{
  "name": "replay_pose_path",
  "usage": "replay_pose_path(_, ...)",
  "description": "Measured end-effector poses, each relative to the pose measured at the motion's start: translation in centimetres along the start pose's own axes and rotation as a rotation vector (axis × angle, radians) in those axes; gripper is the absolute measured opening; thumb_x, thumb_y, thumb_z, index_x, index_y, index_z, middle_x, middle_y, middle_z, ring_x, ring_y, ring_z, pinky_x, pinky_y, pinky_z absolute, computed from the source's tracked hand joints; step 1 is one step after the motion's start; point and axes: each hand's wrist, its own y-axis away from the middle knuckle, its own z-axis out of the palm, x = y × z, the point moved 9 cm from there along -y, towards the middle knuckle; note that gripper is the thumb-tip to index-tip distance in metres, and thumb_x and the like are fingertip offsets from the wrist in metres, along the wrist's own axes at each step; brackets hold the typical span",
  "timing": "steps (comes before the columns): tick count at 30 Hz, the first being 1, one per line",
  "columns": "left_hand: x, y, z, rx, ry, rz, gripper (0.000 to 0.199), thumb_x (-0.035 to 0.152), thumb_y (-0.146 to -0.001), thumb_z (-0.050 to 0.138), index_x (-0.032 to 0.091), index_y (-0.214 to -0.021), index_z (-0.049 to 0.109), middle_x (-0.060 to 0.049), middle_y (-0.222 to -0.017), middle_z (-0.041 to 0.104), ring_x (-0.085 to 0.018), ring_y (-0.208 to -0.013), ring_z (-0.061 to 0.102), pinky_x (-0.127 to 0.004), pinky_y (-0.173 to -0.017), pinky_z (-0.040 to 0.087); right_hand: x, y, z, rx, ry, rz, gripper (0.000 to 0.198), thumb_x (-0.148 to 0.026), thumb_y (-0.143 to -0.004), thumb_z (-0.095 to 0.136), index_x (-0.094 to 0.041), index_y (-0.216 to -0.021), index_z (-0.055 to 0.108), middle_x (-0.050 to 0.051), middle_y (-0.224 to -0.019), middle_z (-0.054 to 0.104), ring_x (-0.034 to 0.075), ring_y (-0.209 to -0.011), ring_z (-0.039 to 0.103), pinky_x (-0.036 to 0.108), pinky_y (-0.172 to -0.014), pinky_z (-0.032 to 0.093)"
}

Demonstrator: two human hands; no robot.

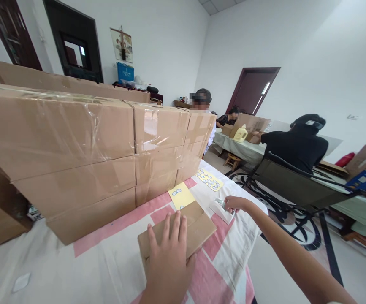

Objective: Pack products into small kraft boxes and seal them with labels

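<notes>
1. Left hand lies flat, fingers spread, palm down on the small cardboard box. The grip is open: it presses on the lid, not clamped round it.
2. That box sits on the worktop, on a white cloth with pink blocks, right under the left palm and close to the near edge.
3. Right hand is out at arm's length, fingers curled down onto a white tape dispenser near the worktop's right edge. It touches the dispenser at the far end; whether the grip is fully clamped on it cannot be told.
4. Between the two hands, just beyond the left fingertips, lies a yellow sheet with small white stickers on it. A second yellow sheet lies farther out, beyond the right hand.
5. Behind the left hand stands a wall of taped cardboard cartons, stacked in rows; no print on them can be read.
6. Off past the right hand, a person in black sits in a chair at another table, with a yellow bottle there; its label is too small to read.
</notes>
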Motion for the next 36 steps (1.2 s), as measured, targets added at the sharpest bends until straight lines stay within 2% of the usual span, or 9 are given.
replay_pose_path(4,0.0,0.0,0.0,-0.007,0.010,-0.001,0.070,0.039,-0.090,0.040,0.023,-0.158,0.030,-0.003,-0.166,0.023,-0.033,-0.154,0.022,-0.079,-0.118,0.006,-0.3,0.0,0.2,-0.026,0.022,0.013,0.030,-0.016,-0.061,0.069,-0.021,-0.085,0.052,-0.003,-0.060,0.058,0.008,-0.047,0.039,0.022,-0.046,0.026)
replay_pose_path(7,0.0,0.0,0.0,-0.008,0.012,-0.005,0.070,0.041,-0.091,0.039,0.023,-0.158,0.029,-0.003,-0.166,0.024,-0.033,-0.154,0.022,-0.079,-0.118,0.006,-0.6,0.5,0.2,-0.043,0.020,0.017,0.033,-0.013,-0.058,0.068,-0.020,-0.087,0.053,-0.004,-0.058,0.054,0.008,-0.046,0.038,0.021,-0.045,0.026)
replay_pose_path(13,0.0,0.1,-0.1,-0.002,0.001,0.002,0.070,0.039,-0.090,0.041,0.024,-0.158,0.030,-0.002,-0.166,0.023,-0.033,-0.154,0.022,-0.079,-0.118,0.004,-0.8,1.9,0.0,-0.083,-0.038,0.005,0.044,-0.011,-0.055,0.069,-0.022,-0.095,0.057,-0.005,-0.061,0.052,0.010,-0.052,0.044,0.020,-0.048,0.033)
replay_pose_path(19,-0.2,0.0,0.0,-0.007,0.001,-0.001,0.070,0.044,-0.091,0.042,0.025,-0.158,0.029,-0.003,-0.167,0.022,-0.037,-0.153,0.024,-0.079,-0.118,0.007,-1.0,2.2,0.4,-0.092,-0.107,0.016,0.036,-0.015,-0.056,0.074,-0.023,-0.087,0.057,-0.005,-0.061,0.050,0.011,-0.055,0.045,0.023,-0.052,0.042)
replay_pose_path(23,-0.1,0.0,-0.3,-0.046,-0.017,-0.020,0.072,0.040,-0.089,0.044,0.025,-0.158,0.030,-0.002,-0.167,0.021,-0.037,-0.153,0.023,-0.079,-0.119,0.008,-1.3,2.3,0.3,-0.077,-0.152,0.003,0.029,-0.016,-0.058,0.071,-0.022,-0.081,0.055,-0.004,-0.060,0.049,0.012,-0.056,0.046,0.027,-0.053,0.048)
replay_pose_path(25,-0.1,-0.1,-0.2,-0.066,-0.023,-0.026,0.073,0.038,-0.087,0.044,0.025,-0.158,0.029,-0.002,-0.167,0.021,-0.036,-0.154,0.023,-0.078,-0.119,0.009,-1.6,2.5,-0.2,-0.051,-0.190,-0.034,0.026,-0.019,-0.062,0.070,-0.022,-0.085,0.056,-0.004,-0.062,0.049,0.012,-0.059,0.049,0.027,-0.056,0.051)
replay_pose_path(29,-0.1,0.0,-0.1,-0.035,-0.019,-0.007,0.073,0.036,-0.088,0.042,0.025,-0.158,0.028,-0.001,-0.167,0.020,-0.034,-0.154,0.022,-0.078,-0.119,0.008,-1.6,3.1,-1.8,0.031,-0.216,-0.078,0.034,-0.019,-0.066,0.071,-0.024,-0.098,0.060,-0.002,-0.068,0.054,0.014,-0.067,0.053,0.023,-0.057,0.048)
replay_pose_path(32,-0.1,0.0,0.0,-0.020,-0.019,0.012,0.073,0.035,-0.087,0.042,0.024,-0.159,0.027,-0.001,-0.167,0.018,-0.033,-0.155,0.021,-0.078,-0.119,0.008,-0.9,3.1,-2.1,0.058,-0.198,-0.055,0.032,-0.020,-0.065,0.075,-0.022,-0.094,0.061,0.000,-0.071,0.060,0.014,-0.067,0.055,0.022,-0.053,0.044)
replay_pose_path(36,0.0,0.0,-0.6,-0.073,-0.024,-0.008,0.074,0.033,-0.086,0.043,0.024,-0.158,0.029,-0.001,-0.167,0.020,-0.034,-0.155,0.021,-0.078,-0.119,0.010,-0.2,2.8,-1.4,0.047,-0.235,-0.040,0.026,-0.030,-0.070,0.077,-0.021,-0.087,0.060,0.001,-0.071,0.061,0.015,-0.066,0.057,0.025,-0.055,0.049)
